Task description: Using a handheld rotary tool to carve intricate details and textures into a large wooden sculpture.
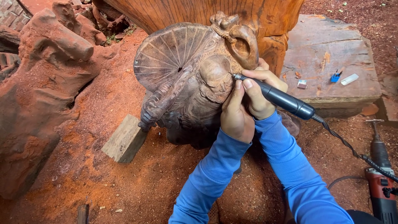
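Observation:
A dark brown wooden carving (182, 70), with a ribbed fan shape and a rounded figure, lies in red sawdust. My right hand (261, 89) grips a black pen-shaped rotary carving tool (286, 101). The tool's tip touches the carving near its middle. My left hand (235, 114) rests against the carving just under the tip, thumb pressed along the tool's front end. Both arms wear blue sleeves. A twisted cable (348, 147) runs from the tool to the lower right.
A large rough reddish wood carving (41, 83) fills the left. A small wood block (124, 139) lies by the carving. A flat wooden slab (327, 54) at right holds small blue and white items. A red and black power tool (381, 182) lies at the lower right.

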